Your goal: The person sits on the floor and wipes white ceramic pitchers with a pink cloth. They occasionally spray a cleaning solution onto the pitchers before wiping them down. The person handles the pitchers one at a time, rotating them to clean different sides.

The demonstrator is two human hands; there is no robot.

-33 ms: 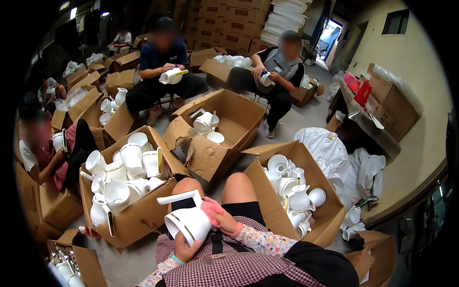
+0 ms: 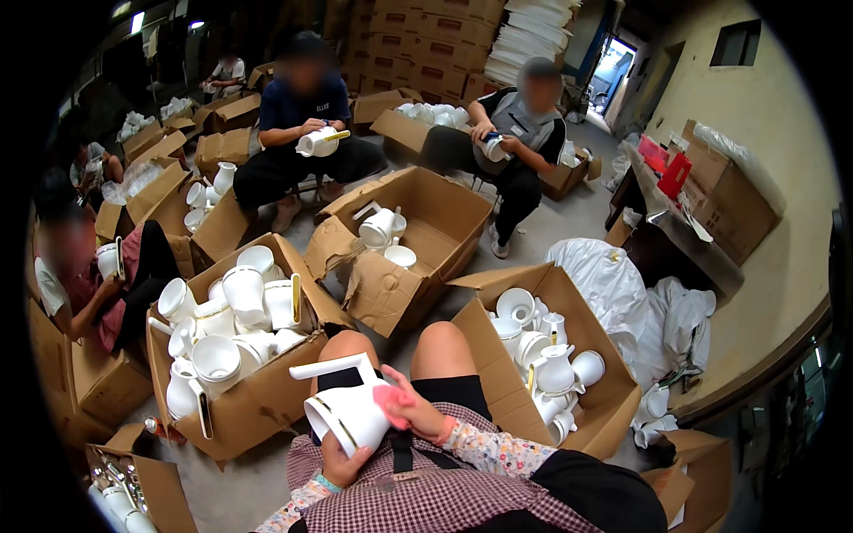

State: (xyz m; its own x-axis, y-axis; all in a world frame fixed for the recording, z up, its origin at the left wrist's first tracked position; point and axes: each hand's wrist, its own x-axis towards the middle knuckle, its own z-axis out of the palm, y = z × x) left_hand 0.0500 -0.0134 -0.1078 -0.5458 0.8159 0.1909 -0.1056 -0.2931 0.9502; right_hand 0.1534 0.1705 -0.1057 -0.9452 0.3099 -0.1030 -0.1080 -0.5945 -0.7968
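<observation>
I see one short word in pale letters on the navy T-shirt (image 2: 289, 111) across from me, while the dark print on the stacked cardboard cartons (image 2: 418, 43) is too small to read.

1. The camera sat on the worker's head — the left one of a pair — and looked down and forward past the bare knees (image 2: 447, 348).
2. Closest to it, low in view, lay the checked apron (image 2: 444, 499), with the left hand (image 2: 343, 462) and right hand (image 2: 421, 417) just beyond.
3. Farther out it reached the stacked cartons (image 2: 425, 44) and a bright doorway (image 2: 611, 73).
4. Its fisheye breadth bowed the pale wall (image 2: 771, 111) at right — blackness rounded the corners.
</observation>
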